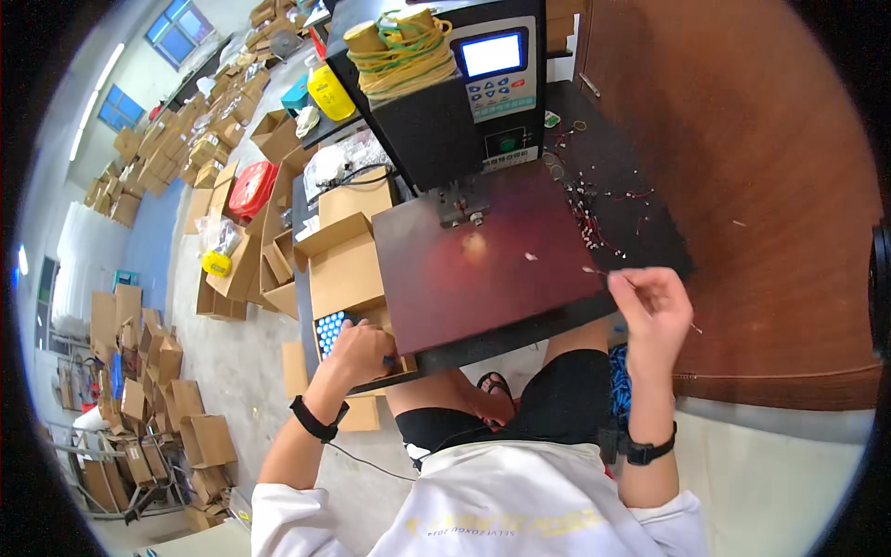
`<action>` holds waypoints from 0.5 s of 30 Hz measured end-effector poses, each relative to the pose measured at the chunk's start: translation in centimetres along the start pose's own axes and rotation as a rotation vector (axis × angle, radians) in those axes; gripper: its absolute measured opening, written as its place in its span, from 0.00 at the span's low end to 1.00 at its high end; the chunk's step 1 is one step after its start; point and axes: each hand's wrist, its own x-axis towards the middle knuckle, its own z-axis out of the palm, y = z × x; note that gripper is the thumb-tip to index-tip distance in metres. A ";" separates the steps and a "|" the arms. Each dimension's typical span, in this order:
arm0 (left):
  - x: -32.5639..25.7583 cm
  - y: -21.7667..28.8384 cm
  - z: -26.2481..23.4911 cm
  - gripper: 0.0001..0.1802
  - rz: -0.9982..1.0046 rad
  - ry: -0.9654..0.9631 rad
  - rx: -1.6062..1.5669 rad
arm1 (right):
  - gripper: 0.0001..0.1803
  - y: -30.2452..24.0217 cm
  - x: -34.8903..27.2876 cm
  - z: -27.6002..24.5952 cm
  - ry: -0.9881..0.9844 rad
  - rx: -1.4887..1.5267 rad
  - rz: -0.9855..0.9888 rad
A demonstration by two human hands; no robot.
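Observation:
My left hand (360, 353) reaches down into a cardboard box at the near left edge of the black table. Its fingers are curled, and a small dark blue piece shows beside them; what they hold is mostly hidden. Next to it, blue cylindrical battery cells (331, 331) stand packed with their pale ends up. At the right corner of the table, my right hand (652, 302) pinches a thin wire lead (591, 270) between thumb and fingers. One pale tip of the lead points toward the dark red board (483, 278). A small white piece (531, 256) lies on that board.
Behind the board stands a black spot-welding machine (506, 102) with a lit screen, its welding head (461, 206) over the board. Loose wire leads (587, 218) lie scattered to the right. An open cardboard box (343, 265) sits left; more boxes cover the floor.

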 end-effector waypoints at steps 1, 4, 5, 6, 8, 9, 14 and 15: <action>0.2 -0.1 0.3 0.12 0.004 -0.015 0.040 | 0.09 0.7 0.8 1.1 -0.009 0.029 -0.021; 0.4 0.4 -0.8 0.11 0.033 -0.018 0.113 | 0.08 2.4 2.7 3.3 -0.101 0.020 -0.040; 0.3 0.0 -0.6 0.11 0.085 0.055 0.023 | 0.08 2.8 2.9 3.9 -0.099 0.024 -0.041; 0.2 -0.5 -0.3 0.11 0.139 0.127 -0.068 | 0.08 3.1 3.0 4.5 -0.120 0.040 -0.044; -0.2 -1.1 -0.7 0.11 0.243 0.208 -0.113 | 0.08 3.5 3.1 5.0 -0.138 0.054 -0.043; -1.0 -1.2 -0.9 0.11 0.075 0.243 -0.277 | 0.08 3.7 2.9 5.1 -0.129 0.044 -0.038; -3.5 0.3 -7.4 0.12 -0.126 0.520 -0.653 | 0.08 3.9 3.0 5.5 -0.120 0.057 -0.033; -2.7 0.4 -7.7 0.12 -0.050 0.621 -0.770 | 0.08 3.8 3.0 5.7 -0.114 0.063 -0.043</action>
